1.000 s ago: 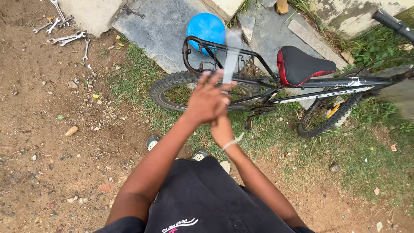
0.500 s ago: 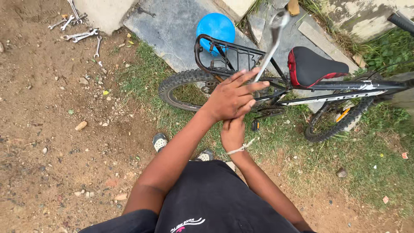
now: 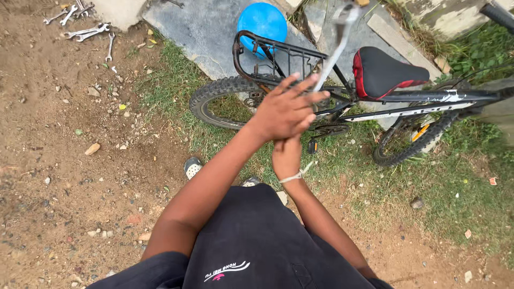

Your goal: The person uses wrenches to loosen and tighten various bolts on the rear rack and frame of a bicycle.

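In the head view, the person looks down over a black shirt (image 3: 251, 246) at both arms stretched forward above a patch of grass (image 3: 455, 192). The left hand (image 3: 286, 109) lies on top with its fingers (image 3: 305, 85) spread out flat and loose, gripping nothing, its palm pressed over the right hand (image 3: 286, 155), which sits just beneath it and wears a white band (image 3: 292, 175) at the wrist. A silver wrench (image 3: 334, 45), blurred, rises slanting from between the two hands toward the upper right; the left hand hides the right one's fingers, so whether they are clenched around the shaft cannot be told. Beyond the hands a black bicycle (image 3: 428, 101) lies across the grass, its knobbly rear tyre (image 3: 219, 91) to the left, a black rear rack (image 3: 278, 51) above it, and a black saddle with red trim (image 3: 383, 69) to the right of the wrench. A blue ball (image 3: 262, 21) rests on a grey stone slab (image 3: 203, 27) behind the rack. Far off at the upper left, several more spanners (image 3: 85, 24) lie scattered on bare brown dirt (image 3: 64, 160). A sandalled foot (image 3: 193, 167) shows beside the left forearm.
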